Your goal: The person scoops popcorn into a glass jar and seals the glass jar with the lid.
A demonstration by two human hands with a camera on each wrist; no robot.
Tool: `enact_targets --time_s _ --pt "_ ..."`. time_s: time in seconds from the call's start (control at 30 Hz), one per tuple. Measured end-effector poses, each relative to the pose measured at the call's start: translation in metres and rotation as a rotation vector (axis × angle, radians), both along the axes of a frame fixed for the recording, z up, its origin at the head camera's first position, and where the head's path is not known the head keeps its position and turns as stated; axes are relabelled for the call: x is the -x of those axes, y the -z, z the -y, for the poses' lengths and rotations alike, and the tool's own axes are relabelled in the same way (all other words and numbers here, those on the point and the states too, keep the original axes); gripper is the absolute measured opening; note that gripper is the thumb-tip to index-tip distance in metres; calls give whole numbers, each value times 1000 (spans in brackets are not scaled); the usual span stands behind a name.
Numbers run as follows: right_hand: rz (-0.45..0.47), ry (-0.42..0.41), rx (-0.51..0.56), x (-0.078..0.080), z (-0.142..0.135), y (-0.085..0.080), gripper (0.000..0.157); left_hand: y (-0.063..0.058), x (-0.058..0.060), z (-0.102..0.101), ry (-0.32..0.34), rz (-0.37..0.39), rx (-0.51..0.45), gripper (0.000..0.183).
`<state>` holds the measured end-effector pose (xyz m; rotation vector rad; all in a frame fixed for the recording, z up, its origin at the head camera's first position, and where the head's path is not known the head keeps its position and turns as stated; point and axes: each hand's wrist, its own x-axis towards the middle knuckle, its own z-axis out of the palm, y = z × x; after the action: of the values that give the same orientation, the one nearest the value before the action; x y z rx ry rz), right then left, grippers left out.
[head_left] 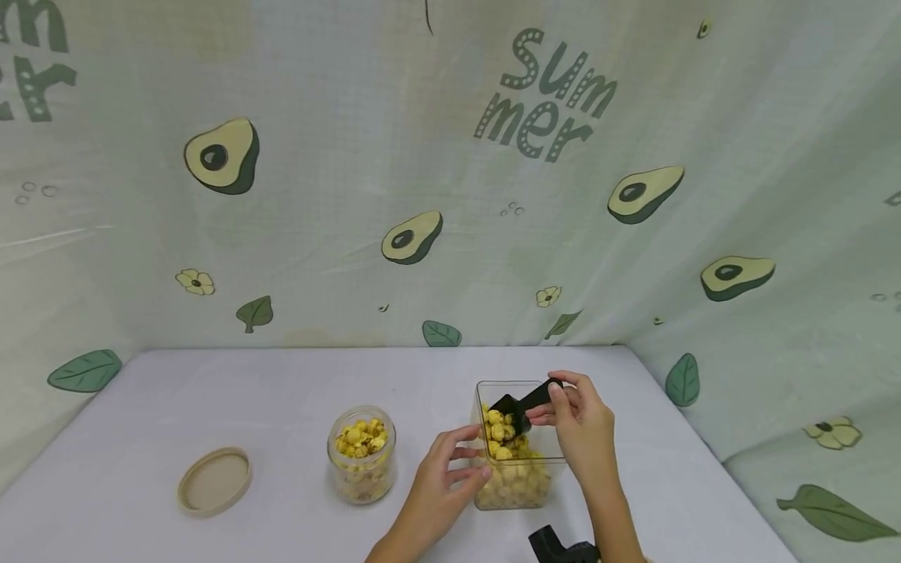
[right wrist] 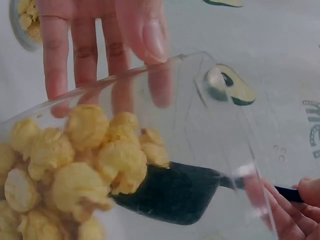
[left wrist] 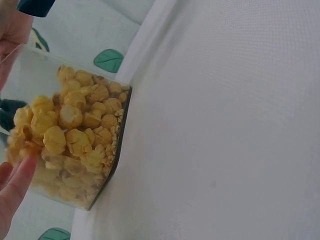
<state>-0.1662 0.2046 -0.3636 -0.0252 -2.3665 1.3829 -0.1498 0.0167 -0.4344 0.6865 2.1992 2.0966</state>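
Note:
A clear square container of yellow popcorn stands on the right part of the table. My left hand rests its extended fingers against the container's left wall. From the other side, my right hand pinches the handle of a black scoop. The scoop's head is tilted down inside the container, against the popcorn. Through the clear wall, the right wrist view shows several kernels at the scoop's edge. Popcorn fills the container's lower part in the left wrist view, with left fingertips at its side.
Left of the container is a round clear jar with popcorn in it, its top uncovered. A round beige lid lies farther left on the white table. Behind hangs a curtain printed with avocados and leaves.

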Motion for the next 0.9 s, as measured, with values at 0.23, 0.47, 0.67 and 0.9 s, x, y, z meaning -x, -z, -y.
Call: enact_targets --time_s 0.23,0.47,0.67,0.9 --pt "41 -68 -68 1 5 -1 22 1 0 1 -17 -10 9 46" --pt "131 -36 10 4 1 0 23 2 1 1 -18 -6 3 46" --pt "177 -7 128 4 -3 -2 27 1 0 1 -11 16 9 46" --pt "196 9 255 4 -15 -4 31 -1 0 2 0 28 7 47"
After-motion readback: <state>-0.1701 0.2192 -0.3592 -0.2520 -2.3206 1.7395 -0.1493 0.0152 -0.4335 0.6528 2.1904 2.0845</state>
